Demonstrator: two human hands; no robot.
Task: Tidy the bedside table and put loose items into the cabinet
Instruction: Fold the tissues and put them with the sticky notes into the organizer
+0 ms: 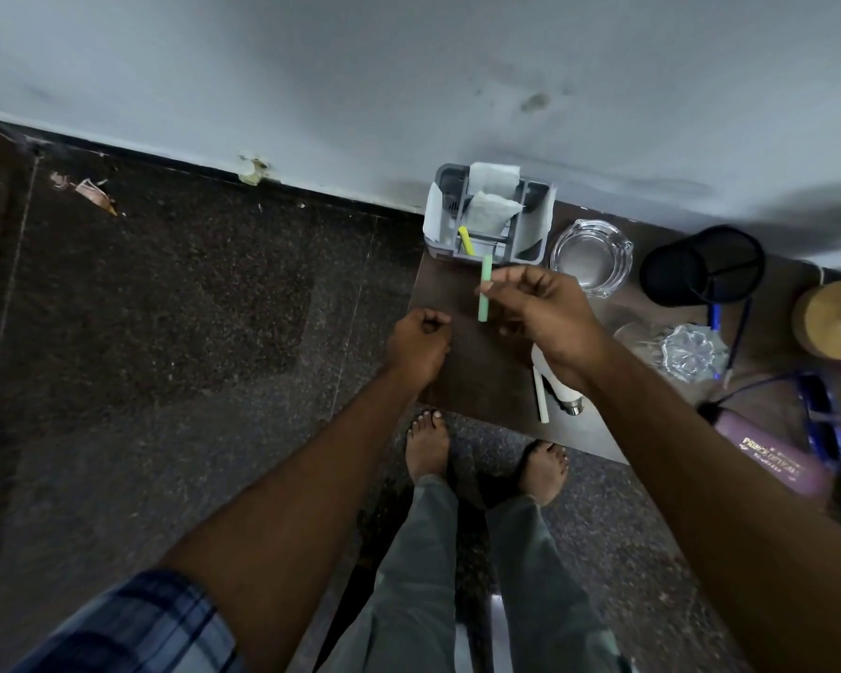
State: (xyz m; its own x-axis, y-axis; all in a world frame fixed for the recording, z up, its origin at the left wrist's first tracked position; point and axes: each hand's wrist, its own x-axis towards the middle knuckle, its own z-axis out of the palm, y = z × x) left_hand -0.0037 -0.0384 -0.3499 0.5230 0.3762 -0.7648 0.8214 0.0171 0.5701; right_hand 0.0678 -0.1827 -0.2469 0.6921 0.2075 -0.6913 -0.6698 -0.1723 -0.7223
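early yet, i judge: the right hand (pixel 544 313) pinches a green stick (pixel 485 290) by the grey caddy (pixel 540 221), the left hand (pixel 420 343) curls on nothing visible, and an ashtray (pixel 590 257) and other clutter crowd the table (pixel 462 366).

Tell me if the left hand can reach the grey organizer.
Probably yes: only bare table lies between the left hand and the grey organizer, and the right hand pinching the green stick is off to one side.
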